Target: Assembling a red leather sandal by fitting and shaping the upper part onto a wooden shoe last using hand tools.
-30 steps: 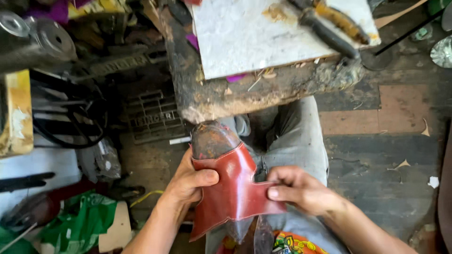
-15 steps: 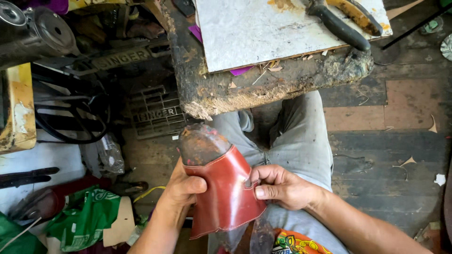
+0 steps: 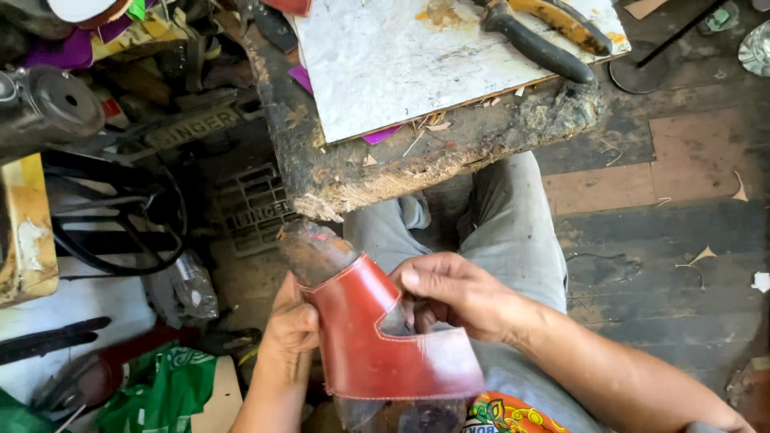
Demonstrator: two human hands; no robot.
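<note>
Gripping red leather upper (image 3: 385, 345) with both hands, worn wooden block (image 3: 417, 148) just ahead

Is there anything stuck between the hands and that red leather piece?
Nothing visible. The left hand grips the red leather piece directly from the left side, and the right hand presses its fingers against the cut-out edge. The leather wraps a dark shoe form.

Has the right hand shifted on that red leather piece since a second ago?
Yes. The right hand has moved up the red leather piece, toward the worn wooden bench.
</note>
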